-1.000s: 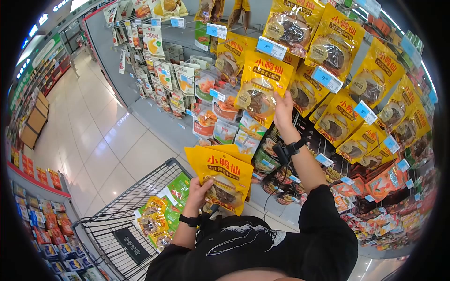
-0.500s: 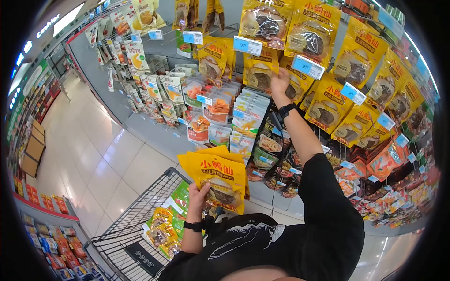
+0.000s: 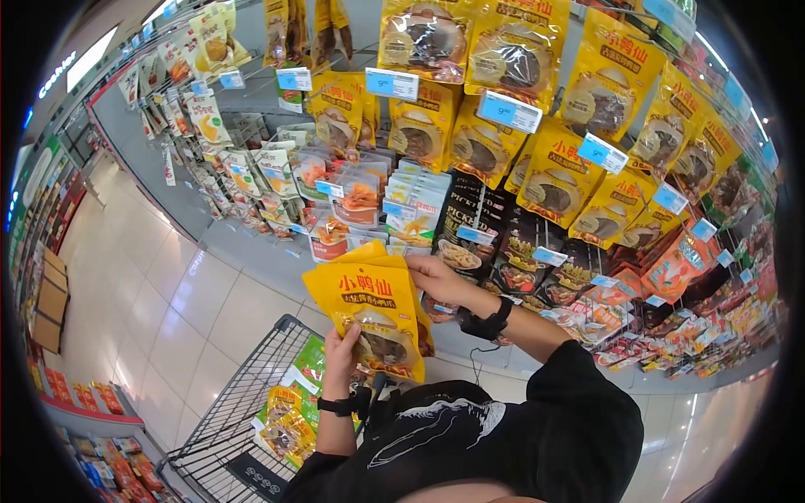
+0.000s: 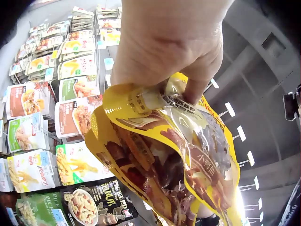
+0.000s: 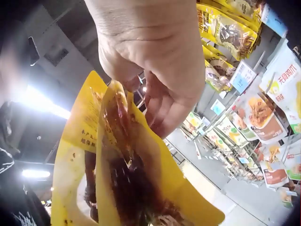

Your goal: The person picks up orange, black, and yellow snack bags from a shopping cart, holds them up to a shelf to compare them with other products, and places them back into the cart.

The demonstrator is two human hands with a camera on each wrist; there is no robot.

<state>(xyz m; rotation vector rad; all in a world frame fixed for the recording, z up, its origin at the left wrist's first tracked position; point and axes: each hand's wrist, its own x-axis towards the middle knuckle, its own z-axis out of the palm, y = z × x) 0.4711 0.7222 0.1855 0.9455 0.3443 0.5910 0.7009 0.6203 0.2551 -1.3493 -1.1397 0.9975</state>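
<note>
My left hand (image 3: 339, 362) grips yellow printed snack pouches (image 3: 376, 306), thumb across the front one, low in the middle of the head view. At their upper right edge is my right hand (image 3: 443, 280), its fingers partly hidden behind the pouches. In the right wrist view, the thumb and fingers pinch the top of a yellow pouch (image 5: 134, 165) with dark meat showing through its clear window. The left wrist view has at least two pouches (image 4: 207, 160) hanging side by side below the left hand.
A rack of similar hanging yellow pouches (image 3: 558, 172) with price tags (image 3: 509, 112) stands ahead and right. White snack packs (image 3: 239, 172) hang to the left. Below my left arm is a shopping cart (image 3: 226, 398) holding yellow and green packs (image 3: 289, 423). Tiled floor (image 3: 180, 289) lies left.
My right hand moved a yellow pouch back to the rack, let go, then came down and left to the pouches in my left hand. The rack shifted left in the head view.
</note>
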